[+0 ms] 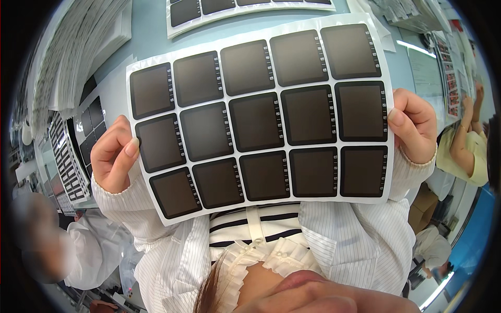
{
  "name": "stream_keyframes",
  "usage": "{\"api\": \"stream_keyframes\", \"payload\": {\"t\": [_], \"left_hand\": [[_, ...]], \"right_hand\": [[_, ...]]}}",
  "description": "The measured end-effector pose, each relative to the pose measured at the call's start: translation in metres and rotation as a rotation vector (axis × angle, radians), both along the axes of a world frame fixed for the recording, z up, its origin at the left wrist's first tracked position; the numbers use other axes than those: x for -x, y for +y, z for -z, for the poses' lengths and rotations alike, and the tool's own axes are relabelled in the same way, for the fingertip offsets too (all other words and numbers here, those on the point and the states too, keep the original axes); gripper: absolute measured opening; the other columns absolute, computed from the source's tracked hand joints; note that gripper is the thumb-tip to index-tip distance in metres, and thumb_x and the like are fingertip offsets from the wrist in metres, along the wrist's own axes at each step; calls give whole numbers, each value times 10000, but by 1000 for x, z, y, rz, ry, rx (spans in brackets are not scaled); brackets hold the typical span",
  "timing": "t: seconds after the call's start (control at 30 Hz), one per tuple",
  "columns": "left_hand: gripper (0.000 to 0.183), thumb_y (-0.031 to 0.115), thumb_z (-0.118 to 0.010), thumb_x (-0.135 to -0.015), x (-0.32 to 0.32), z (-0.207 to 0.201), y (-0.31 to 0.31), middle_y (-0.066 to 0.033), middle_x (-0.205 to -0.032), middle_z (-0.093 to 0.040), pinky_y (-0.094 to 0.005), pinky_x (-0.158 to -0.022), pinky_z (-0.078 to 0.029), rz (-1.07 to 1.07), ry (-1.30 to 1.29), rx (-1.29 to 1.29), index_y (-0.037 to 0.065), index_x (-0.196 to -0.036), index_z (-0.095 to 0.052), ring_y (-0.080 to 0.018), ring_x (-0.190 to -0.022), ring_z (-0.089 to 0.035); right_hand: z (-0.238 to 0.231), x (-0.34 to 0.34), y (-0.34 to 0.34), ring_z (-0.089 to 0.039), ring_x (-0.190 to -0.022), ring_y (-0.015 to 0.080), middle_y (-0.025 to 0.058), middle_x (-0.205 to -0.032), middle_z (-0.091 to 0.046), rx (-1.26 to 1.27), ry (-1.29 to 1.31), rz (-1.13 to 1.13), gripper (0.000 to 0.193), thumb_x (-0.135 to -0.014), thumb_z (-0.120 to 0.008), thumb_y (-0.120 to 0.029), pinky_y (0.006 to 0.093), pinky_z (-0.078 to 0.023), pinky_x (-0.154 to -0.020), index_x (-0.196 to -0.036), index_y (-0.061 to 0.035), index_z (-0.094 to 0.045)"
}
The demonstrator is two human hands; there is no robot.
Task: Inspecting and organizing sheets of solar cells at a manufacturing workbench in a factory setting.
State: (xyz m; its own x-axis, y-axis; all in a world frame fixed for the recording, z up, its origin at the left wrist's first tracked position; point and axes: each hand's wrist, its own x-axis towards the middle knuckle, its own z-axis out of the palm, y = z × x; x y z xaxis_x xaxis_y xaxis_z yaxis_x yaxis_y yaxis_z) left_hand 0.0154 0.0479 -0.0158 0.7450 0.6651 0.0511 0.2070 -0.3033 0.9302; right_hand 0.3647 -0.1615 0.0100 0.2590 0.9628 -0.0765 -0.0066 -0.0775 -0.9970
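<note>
I have the left hand (114,156) and right hand (415,125) pinching one sheet (236,154), two edges, fifteen panels (255,121), three rows of five

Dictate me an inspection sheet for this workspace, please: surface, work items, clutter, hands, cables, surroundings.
Surface: pale blue tabletop, partly covered.
Work items: white sheet with fifteen dark panels, three rows of five.
Clutter: paper stacks at left; similar sheet beyond.
Hands: left hand pinches the sheet's left edge, right hand its right edge.
Cables: nothing seen.
Surroundings: person in yellow at right; person in white at left.
</note>
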Motion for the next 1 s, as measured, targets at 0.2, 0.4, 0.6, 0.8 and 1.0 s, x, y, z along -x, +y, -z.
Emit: {"api": "stream_keyframes", "payload": {"t": [0.2,0.4,0.6,0.8,1.0], "left_hand": [[246,128,-538,-787,-1,-1,-3,-31,-655,-430,-269,-655,-271,-24,-73,25,37,-596,-412,-140,-668,-341],[230,124,-524,-806,8,1,-4,-150,-893,-546,-349,-877,-304,-62,-181,41,41,-609,-441,-208,-891,-475],[214,114,-524,-800,7,8,-3,-187,-959,-553,-363,-902,-297,-91,-212,88,29,-617,-452,-240,-961,-483],[201,95,-542,-777,-2,0,-2,-42,-649,-425,-273,-615,-267,39,-24,-121,19,-612,-456,-144,-638,-345],[192,61,-556,-749,-7,4,3,-26,-596,-417,-262,-561,-252,116,64,-130,5,-595,-457,-135,-595,-330]], "right_hand": [[1,-1,1,-320,-449,14,-20,-595,-482,30,-32,17,217,-848,-570,-156,173,-232,-448,-678,-28,-523],[7,-2,5,-343,-462,15,-29,-591,-478,22,-85,6,204,-842,-588,-146,172,-240,-441,-683,-26,-543],[8,-4,3,-354,-462,17,-32,-588,-482,20,-125,1,197,-844,-591,-150,173,-249,-435,-695,-26,-556],[14,-4,8,-391,-481,24,-38,-578,-496,115,-346,53,199,-831,-612,-150,169,-277,-446,-690,-13,-577],[26,1,4,-398,-482,22,-26,-576,-504,186,-379,144,149,-820,-623,-115,165,-283,-439,-748,12,-590]]}}
